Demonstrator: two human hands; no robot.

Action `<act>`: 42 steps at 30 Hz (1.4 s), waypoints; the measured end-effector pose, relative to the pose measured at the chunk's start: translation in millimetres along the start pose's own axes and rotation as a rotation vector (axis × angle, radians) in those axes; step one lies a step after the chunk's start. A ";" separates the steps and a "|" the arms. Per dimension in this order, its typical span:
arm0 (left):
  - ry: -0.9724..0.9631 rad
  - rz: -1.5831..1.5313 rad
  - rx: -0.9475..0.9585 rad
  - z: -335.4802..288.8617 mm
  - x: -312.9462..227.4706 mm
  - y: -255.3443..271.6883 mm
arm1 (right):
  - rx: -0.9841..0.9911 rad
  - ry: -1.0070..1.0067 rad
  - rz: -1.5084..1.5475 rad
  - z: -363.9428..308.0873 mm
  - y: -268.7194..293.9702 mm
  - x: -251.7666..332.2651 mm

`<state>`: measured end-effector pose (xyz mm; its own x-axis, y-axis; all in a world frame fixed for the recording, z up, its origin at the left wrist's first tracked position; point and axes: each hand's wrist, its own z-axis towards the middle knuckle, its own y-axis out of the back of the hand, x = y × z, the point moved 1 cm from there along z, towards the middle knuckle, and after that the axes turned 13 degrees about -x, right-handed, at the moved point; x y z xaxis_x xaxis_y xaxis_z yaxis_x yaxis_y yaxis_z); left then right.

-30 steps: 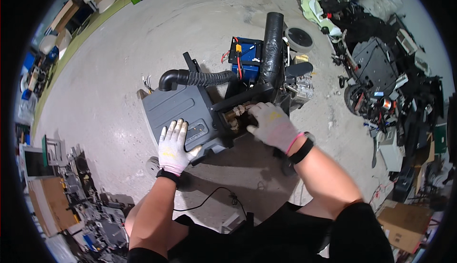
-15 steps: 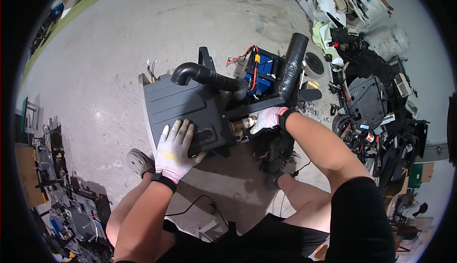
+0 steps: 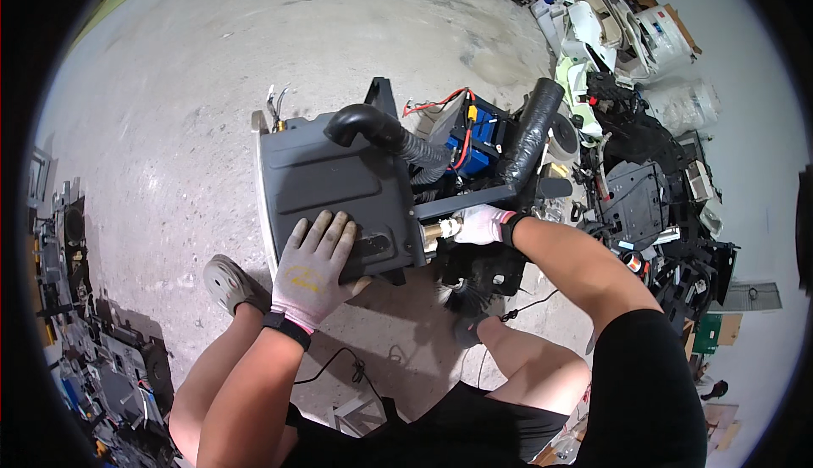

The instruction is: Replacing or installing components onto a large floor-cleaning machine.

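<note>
My left hand (image 3: 315,269), in a pale knit glove with a pink cuff, lies flat on a dark grey ribbed plastic housing (image 3: 330,171), fingers stretched and slightly apart. My right hand (image 3: 484,224), gloved too, is closed at the outer end of a shiny metal fitting (image 3: 440,229) on the housing's right side, beneath a grey bar (image 3: 466,200). Its fingertips are hidden, and I cannot make out what they hold. A black bent hose (image 3: 364,125) crosses the housing's top. Behind the bar sits a blue battery-like block (image 3: 483,142) with red cables, beside a black wrapped tube (image 3: 533,129).
Salvaged parts and panels (image 3: 635,201) are heaped along the right wall. More dismantled parts (image 3: 123,375) lie at the lower left. A black cable (image 3: 360,372) trails over the concrete floor (image 3: 169,155) near my legs. Loose wires (image 3: 275,105) stick up at the housing's far left corner.
The view has shifted, so the housing and tube appear slightly farther right and lower. Both hands keep their places, the left flat on the housing and the right at the fitting.
</note>
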<state>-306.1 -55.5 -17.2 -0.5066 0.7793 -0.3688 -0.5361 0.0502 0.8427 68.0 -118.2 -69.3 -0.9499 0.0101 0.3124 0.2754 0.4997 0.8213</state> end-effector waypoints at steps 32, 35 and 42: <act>-0.017 0.002 0.059 16.5 10.8 -2.8 | -0.193 -0.033 -0.169 -1.6 -24.7 -2.0; -0.012 0.007 0.065 15.1 10.1 -3.4 | -0.152 -0.110 -0.172 4.3 -21.3 -7.4; -0.031 -0.009 0.053 13.6 15.6 -2.8 | 0.485 -0.379 0.143 17.8 15.0 -4.3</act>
<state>-303.3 -35.0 -20.0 -0.4805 0.7974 -0.3651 -0.5040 0.0896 0.8590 73.6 -95.3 -66.8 -0.9196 0.3675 0.1392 0.3895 0.8056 0.4465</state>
